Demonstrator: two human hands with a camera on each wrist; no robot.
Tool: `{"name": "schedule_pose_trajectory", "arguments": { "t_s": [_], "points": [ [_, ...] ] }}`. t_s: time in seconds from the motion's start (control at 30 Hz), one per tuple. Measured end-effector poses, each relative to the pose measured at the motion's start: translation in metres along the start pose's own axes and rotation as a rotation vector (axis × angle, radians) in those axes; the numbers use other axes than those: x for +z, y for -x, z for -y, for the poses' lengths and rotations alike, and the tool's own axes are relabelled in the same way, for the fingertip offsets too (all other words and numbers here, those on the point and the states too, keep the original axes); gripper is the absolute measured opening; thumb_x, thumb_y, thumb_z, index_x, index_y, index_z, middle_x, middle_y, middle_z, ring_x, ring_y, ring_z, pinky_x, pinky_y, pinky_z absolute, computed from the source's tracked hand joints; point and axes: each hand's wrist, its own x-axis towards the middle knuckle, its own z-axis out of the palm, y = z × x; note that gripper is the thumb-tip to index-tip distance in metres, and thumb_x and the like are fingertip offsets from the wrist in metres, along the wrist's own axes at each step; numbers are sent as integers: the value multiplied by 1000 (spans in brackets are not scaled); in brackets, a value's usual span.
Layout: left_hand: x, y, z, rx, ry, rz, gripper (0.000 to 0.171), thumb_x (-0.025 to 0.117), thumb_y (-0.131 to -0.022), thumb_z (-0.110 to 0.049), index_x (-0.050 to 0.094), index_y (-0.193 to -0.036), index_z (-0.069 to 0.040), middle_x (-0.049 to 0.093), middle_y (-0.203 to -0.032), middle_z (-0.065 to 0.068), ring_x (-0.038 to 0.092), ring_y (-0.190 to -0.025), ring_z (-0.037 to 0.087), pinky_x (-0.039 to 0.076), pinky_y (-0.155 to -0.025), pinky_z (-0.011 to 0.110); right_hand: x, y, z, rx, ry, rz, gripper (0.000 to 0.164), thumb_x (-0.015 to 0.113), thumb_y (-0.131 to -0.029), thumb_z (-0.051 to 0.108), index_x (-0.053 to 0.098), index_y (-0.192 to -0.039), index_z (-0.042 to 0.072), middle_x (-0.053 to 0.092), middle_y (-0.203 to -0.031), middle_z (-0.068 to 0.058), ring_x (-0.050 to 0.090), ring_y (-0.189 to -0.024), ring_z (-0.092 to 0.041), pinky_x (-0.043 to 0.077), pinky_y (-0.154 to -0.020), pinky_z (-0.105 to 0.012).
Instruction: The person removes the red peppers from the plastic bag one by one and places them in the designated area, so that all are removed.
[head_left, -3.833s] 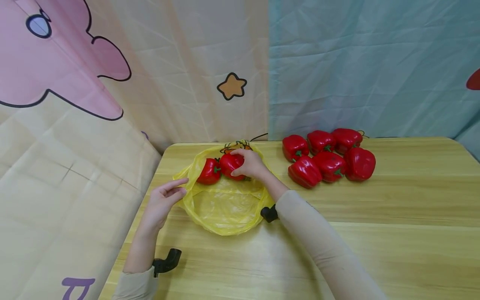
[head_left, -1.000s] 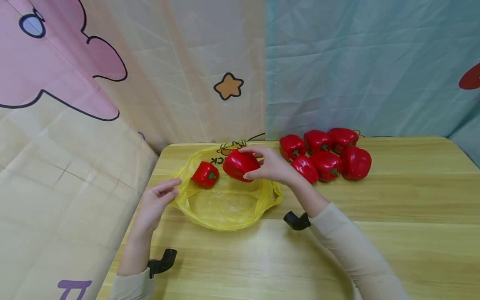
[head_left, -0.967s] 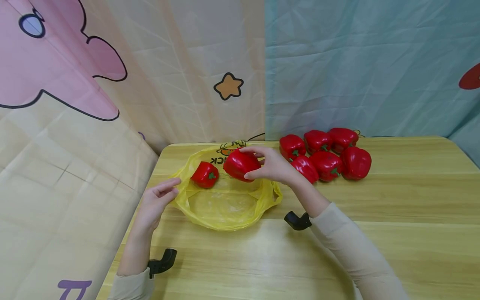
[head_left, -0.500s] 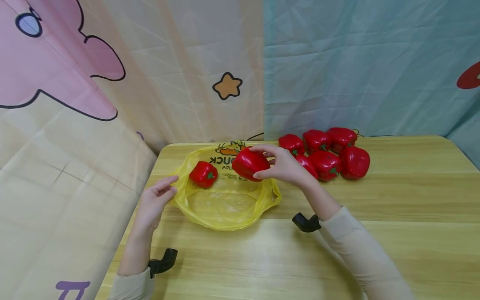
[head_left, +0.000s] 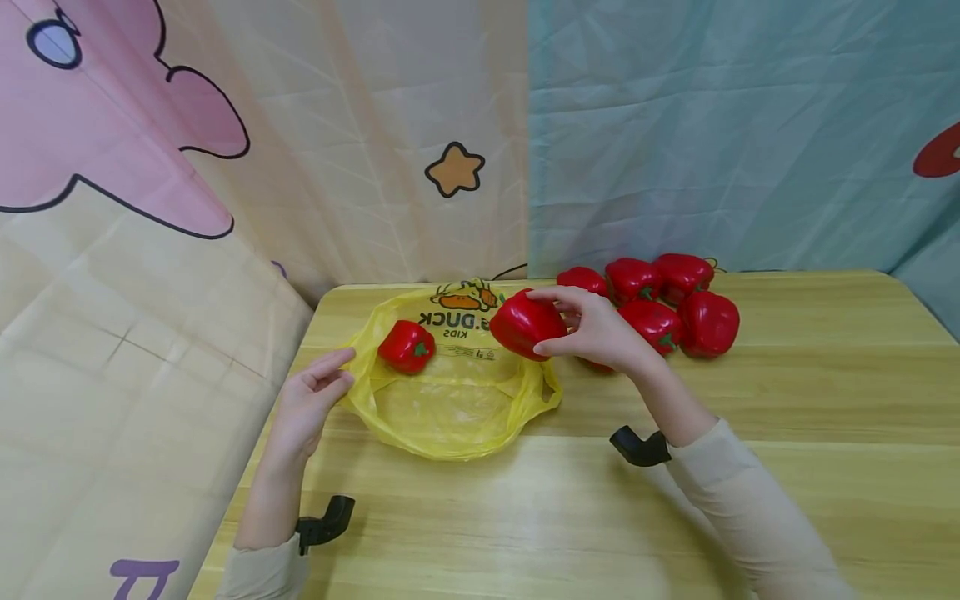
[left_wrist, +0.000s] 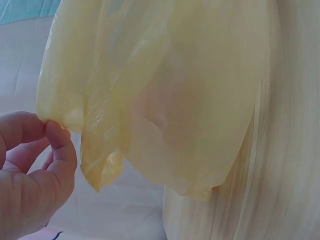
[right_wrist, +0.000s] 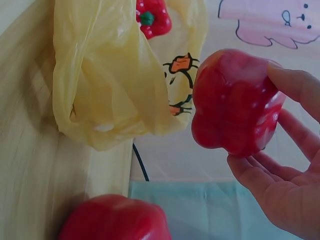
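Note:
A yellow plastic bag with duck lettering lies open on the wooden table. My left hand pinches its left rim between thumb and fingertip, plain in the left wrist view, where the bag hangs as a thin sheet. One red bell pepper with a green stem sits inside the bag. My right hand grips another bell pepper between thumb and fingers. In the right wrist view this pepper is up off the table, beside the bag, its lobed end towards the camera.
Several red bell peppers lie grouped at the table's back right; my right hand partly covers the nearer ones. The table ends at a printed curtain behind and a pale cloth wall on the left.
The right hand has carried its bell pepper out of the bag and to the right, past the bag's right side. The left hand keeps its pinch on the rim.

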Motion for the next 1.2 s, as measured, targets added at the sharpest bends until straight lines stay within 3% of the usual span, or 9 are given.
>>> {"name": "schedule_pose_trajectory", "arguments": {
  "t_s": [0.13, 0.37, 0.7, 1.03, 1.2],
  "points": [
    [1, 0, -1, 4, 4, -6, 41, 52, -92, 3, 44, -131, 13, 41, -132, 16, 52, -89, 6, 47, -74, 12, -6, 6, -2, 24, 36, -14, 64, 81, -72, 19, 54, -130, 15, 49, -129, -6, 46, -116, -28, 47, -91, -46],
    [1, 1, -2, 8, 36, -1, 42, 53, -91, 4, 43, -131, 14, 46, -121, 1, 51, -87, 5, 47, -73, 11, -16, 17, -5, 48, 48, -36, 65, 81, -72, 20, 53, -130, 16, 48, -130, -6, 47, -115, -28, 49, -87, -45],
    [-1, 1, 1, 24, 66, 12, 44, 55, -91, 3, 42, -131, 15, 46, -121, -1, 51, -87, 5, 47, -73, 12, -29, 35, -8, 75, 95, -52, 67, 82, -71, 21, 52, -131, 16, 49, -130, -7, 45, -117, -30, 51, -84, -45],
    [-2, 1, 5, 46, 90, 33, 42, 52, -90, 9, 42, -130, 15, 54, -118, -15, 51, -87, 5, 48, -74, 12, -40, 52, -15, 78, 106, -80, 65, 80, -73, 20, 51, -132, 13, 50, -130, -9, 46, -116, -31, 50, -85, -45],
    [-3, 1, 5, 54, 90, 42, 43, 53, -91, 7, 40, -131, 15, 57, -113, -13, 51, -85, 4, 48, -72, 12, -47, 61, -16, 77, 117, -96, 65, 79, -75, 21, 51, -132, 14, 49, -131, -9, 46, -117, -31, 50, -85, -44]
  ]
}}
